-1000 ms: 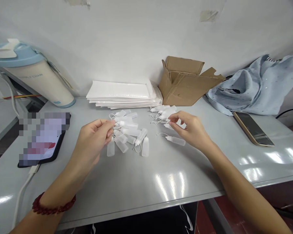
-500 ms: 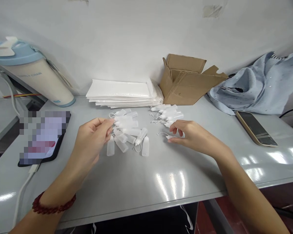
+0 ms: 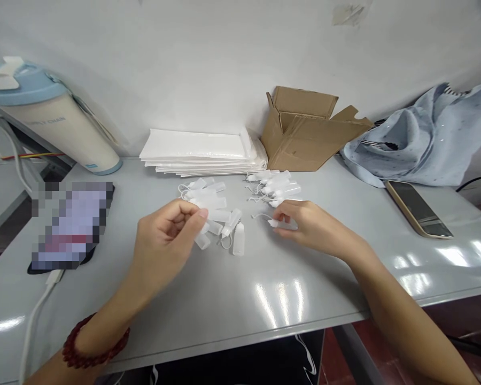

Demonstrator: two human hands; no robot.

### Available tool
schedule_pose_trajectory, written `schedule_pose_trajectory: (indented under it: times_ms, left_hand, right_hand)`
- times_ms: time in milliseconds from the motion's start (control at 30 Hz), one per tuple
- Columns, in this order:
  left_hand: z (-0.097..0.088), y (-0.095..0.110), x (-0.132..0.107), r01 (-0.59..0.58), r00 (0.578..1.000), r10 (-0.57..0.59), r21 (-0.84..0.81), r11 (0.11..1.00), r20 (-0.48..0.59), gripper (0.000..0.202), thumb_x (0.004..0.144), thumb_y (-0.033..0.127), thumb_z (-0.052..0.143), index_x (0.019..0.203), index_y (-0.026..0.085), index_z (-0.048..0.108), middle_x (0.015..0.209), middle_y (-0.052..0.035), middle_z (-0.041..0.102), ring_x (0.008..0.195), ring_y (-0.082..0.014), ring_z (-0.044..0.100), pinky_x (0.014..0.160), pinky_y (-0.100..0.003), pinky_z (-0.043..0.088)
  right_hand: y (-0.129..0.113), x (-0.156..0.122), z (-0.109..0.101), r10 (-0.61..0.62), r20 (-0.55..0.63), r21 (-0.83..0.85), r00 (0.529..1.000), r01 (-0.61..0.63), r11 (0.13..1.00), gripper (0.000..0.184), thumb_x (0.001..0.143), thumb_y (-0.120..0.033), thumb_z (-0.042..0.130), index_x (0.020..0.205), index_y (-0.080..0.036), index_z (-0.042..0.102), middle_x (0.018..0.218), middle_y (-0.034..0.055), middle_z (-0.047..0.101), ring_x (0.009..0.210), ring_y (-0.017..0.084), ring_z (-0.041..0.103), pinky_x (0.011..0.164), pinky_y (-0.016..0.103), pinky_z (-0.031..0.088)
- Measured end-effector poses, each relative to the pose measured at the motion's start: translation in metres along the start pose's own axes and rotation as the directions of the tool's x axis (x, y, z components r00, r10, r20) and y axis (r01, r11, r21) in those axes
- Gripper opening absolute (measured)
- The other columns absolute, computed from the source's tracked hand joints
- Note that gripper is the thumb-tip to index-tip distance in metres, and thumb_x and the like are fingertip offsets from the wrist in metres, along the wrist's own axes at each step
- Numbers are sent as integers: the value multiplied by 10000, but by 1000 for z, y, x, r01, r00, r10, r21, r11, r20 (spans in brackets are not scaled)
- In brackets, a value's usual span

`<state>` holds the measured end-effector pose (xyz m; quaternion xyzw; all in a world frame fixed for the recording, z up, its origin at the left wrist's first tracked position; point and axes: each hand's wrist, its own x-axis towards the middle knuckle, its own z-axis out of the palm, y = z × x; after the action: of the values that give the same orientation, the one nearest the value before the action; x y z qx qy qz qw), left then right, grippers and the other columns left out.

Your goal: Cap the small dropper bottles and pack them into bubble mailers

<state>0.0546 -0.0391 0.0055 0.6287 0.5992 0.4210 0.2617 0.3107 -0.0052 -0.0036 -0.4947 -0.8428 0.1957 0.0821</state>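
My right hand has its thumb and fingers around a small translucent dropper bottle, whose thin tethered cap loop points left. Over the left pile, my left hand is closed in a pinch, thumb against forefinger; what it holds, if anything, is hidden. Several similar bottles lie jumbled beneath and beyond it, some covered by the hand. At that pile's right edge lies a bottle beside a tilted bottle. Beyond my right hand, a second group of bottles lies side by side, cap loops toward the left.
Behind the bottles are a stack of white padded envelopes and an open cardboard box. A tumbler and a phone on a cable are at left. A second phone and a blue cloth bag are at right.
My left hand has moved right and slightly nearer across the left pile, still pinched. My right hand has shifted slightly, and the bottle between its fingers now shows more clearly.
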Motion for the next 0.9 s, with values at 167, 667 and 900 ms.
schedule_pose_trajectory:
  times_ms: [167,667,900]
  left_hand:
    - [6,-4,-8,-141,945,132,7,990,301,160,866,277,531,1001,198,563,611,56,573,514,-89,512,468,-183,406]
    - [11,-10,-5,-238,917,194,88,967,350,165,892,293,528,932,214,667,692,31,652,596,-112,571,568,-222,435]
    - [11,-10,-6,-196,919,145,107,975,367,169,888,307,532,923,223,675,720,23,683,622,-124,593,578,-226,441]
  right_hand:
    - [-17,-3,4,-163,-196,246,967,209,947,95,793,-145,584,886,-163,596,813,6,604,720,124,535,671,249,428]
    - [-32,-5,13,-196,-224,402,955,274,874,158,783,-97,548,904,-158,629,817,8,623,719,121,533,678,259,431]
    - [-35,-7,12,-214,-205,409,955,282,868,177,784,-109,528,915,-181,623,821,9,624,706,128,533,665,267,433]
